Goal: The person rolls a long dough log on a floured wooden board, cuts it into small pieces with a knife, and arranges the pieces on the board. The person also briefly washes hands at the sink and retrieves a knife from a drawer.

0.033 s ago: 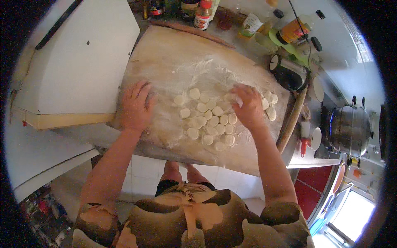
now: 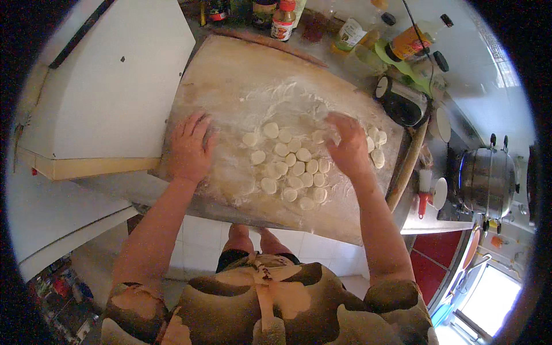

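My left hand (image 2: 192, 148) rests on the left side of a floured wooden board (image 2: 221, 66), fingers outstretched and holding nothing. Over on the right, my right hand (image 2: 349, 145) hovers or rests with curved fingers, its thumb apart from them; I see nothing in its grip. Just left of its fingertips lies a round dough piece (image 2: 318, 136). Between my hands several small, flattened dough pieces (image 2: 298, 168) are spread over the middle of the board, some touching. A smaller group of dough pieces (image 2: 378, 156) lies beyond my right hand, partly hidden by it.
A white cabinet (image 2: 115, 86) borders the board's left side. Bottles and a red-capped jar (image 2: 282, 23) stand behind it. Along the right edge lie a rolling pin (image 2: 407, 164), a dark container (image 2: 402, 100) and a red-handled brush (image 2: 424, 192). A steel pot (image 2: 487, 177) stands farther right.
The fingers of my right hand have shifted slightly, and the gap between thumb and fingers looks different. My left hand stays in nearly the same place, as do the dough pieces.
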